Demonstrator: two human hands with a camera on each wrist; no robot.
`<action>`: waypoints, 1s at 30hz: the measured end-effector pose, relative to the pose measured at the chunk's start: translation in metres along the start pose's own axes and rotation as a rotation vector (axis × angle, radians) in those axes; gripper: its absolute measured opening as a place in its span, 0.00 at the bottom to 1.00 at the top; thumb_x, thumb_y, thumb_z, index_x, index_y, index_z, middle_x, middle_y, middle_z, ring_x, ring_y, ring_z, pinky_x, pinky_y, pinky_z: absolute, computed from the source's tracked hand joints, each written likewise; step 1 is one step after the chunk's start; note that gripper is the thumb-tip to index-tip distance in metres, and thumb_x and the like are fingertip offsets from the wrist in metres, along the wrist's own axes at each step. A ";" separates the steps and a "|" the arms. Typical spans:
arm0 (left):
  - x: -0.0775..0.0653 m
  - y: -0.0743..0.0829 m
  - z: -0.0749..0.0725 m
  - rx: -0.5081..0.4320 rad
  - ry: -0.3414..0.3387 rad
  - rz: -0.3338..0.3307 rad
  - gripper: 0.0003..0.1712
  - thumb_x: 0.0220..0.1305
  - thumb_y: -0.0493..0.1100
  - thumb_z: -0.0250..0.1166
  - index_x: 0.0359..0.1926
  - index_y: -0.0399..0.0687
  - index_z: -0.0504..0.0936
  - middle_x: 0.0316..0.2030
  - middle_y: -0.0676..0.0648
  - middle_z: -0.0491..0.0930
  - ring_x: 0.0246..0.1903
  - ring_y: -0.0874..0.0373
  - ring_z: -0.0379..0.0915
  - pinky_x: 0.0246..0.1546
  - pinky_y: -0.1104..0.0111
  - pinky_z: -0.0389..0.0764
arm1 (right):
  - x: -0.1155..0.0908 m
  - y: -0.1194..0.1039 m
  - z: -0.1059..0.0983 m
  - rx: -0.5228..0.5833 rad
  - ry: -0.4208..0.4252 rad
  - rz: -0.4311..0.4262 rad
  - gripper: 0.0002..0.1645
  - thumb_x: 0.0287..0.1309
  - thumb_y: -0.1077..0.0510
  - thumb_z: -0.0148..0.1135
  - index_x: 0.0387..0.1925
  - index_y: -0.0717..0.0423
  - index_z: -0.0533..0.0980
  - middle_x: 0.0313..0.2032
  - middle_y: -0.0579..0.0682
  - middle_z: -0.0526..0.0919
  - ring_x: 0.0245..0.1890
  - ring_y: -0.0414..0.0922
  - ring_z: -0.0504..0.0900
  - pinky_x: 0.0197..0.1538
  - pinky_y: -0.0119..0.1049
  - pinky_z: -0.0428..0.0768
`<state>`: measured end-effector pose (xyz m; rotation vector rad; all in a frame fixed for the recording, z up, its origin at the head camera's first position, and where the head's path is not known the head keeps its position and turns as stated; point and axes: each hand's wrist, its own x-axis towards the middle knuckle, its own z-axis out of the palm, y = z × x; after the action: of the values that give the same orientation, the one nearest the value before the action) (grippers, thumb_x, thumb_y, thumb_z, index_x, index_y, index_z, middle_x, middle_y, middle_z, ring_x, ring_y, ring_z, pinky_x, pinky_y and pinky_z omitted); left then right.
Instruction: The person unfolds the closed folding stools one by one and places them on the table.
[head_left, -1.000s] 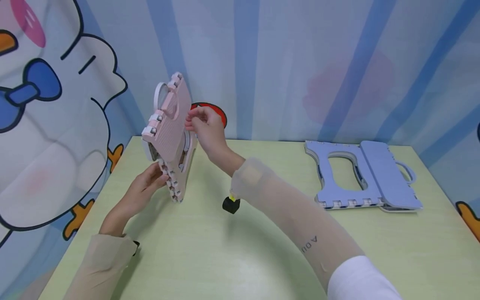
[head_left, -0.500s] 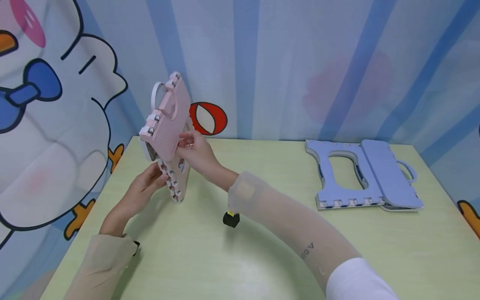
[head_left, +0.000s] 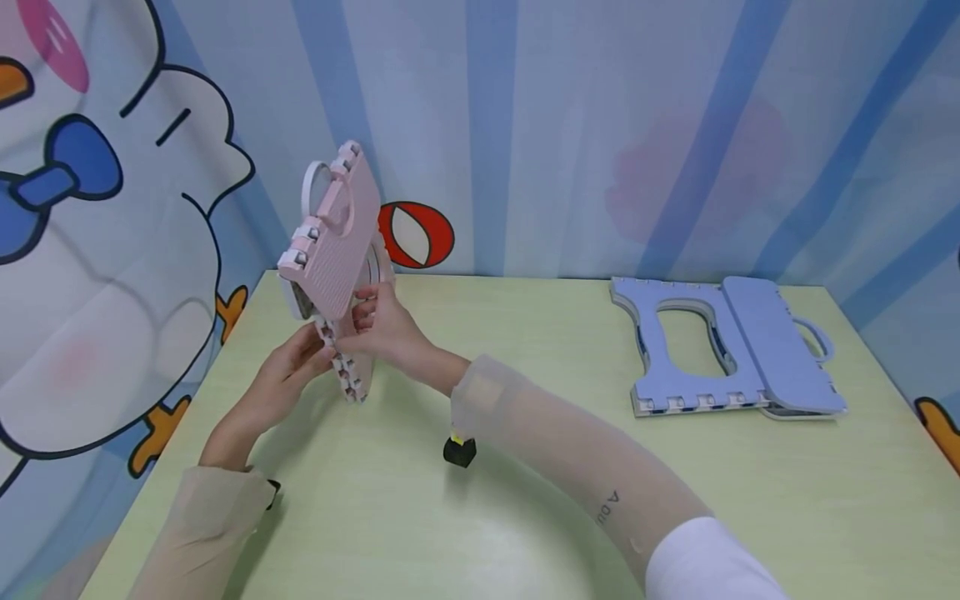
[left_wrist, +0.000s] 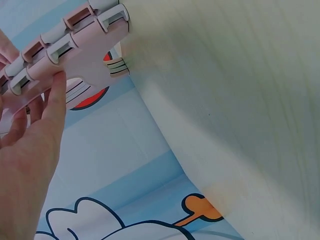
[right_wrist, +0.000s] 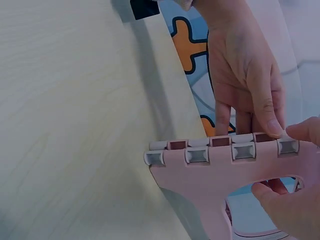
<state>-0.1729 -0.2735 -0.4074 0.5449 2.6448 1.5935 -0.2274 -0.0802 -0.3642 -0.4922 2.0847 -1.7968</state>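
A pink and white folding stool (head_left: 341,250) stands on edge at the left of the table, partly unfolded, its carrying handle (head_left: 313,185) at the top. My left hand (head_left: 276,385) grips its near hinged edge, with the thumb on the hinge knuckles in the right wrist view. My right hand (head_left: 397,335) pinches the same side panel from the right. Close up, its thumb lies by the hinge edge and a finger reaches into the panel's cutout (right_wrist: 252,205). Part of the left fingers is hidden behind the stool (left_wrist: 85,60).
A blue folding stool (head_left: 731,350) lies flat at the right of the pale green table (head_left: 525,500). A cartoon-printed cloth (head_left: 562,150) hangs behind and to the left. A small black block (head_left: 460,451) hangs at the right wrist.
My right hand has come down from beside the upper panel to the lower side panel and taken hold there. The left hand keeps its place; the pink stool has barely shifted.
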 end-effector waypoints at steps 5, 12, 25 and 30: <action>0.001 -0.001 0.001 0.012 0.002 0.016 0.32 0.80 0.40 0.48 0.78 0.38 0.50 0.73 0.35 0.57 0.68 0.35 0.59 0.55 0.79 0.71 | -0.003 0.008 0.001 -0.088 -0.038 -0.042 0.32 0.53 0.59 0.77 0.57 0.58 0.71 0.51 0.48 0.80 0.48 0.41 0.78 0.50 0.32 0.80; 0.000 0.001 0.001 0.037 0.010 0.006 0.33 0.79 0.41 0.49 0.78 0.39 0.50 0.73 0.35 0.58 0.68 0.36 0.59 0.57 0.77 0.71 | -0.007 0.015 -0.003 -0.155 -0.074 -0.135 0.24 0.55 0.56 0.75 0.51 0.59 0.77 0.46 0.47 0.82 0.44 0.40 0.80 0.44 0.26 0.81; 0.001 0.001 0.002 0.023 0.018 -0.003 0.32 0.79 0.41 0.50 0.77 0.38 0.52 0.71 0.35 0.61 0.67 0.36 0.62 0.55 0.79 0.71 | -0.004 0.027 -0.003 -0.247 -0.094 -0.231 0.21 0.57 0.63 0.72 0.51 0.59 0.76 0.46 0.48 0.81 0.44 0.40 0.79 0.44 0.24 0.80; 0.000 -0.001 0.003 0.002 0.017 0.016 0.31 0.79 0.40 0.49 0.77 0.39 0.53 0.71 0.35 0.61 0.67 0.36 0.62 0.54 0.81 0.71 | -0.006 0.027 -0.004 -0.292 -0.092 -0.265 0.22 0.57 0.63 0.73 0.52 0.59 0.75 0.47 0.49 0.81 0.45 0.40 0.79 0.48 0.27 0.81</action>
<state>-0.1725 -0.2715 -0.4091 0.5562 2.6612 1.6068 -0.2252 -0.0707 -0.3904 -0.9509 2.3162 -1.5685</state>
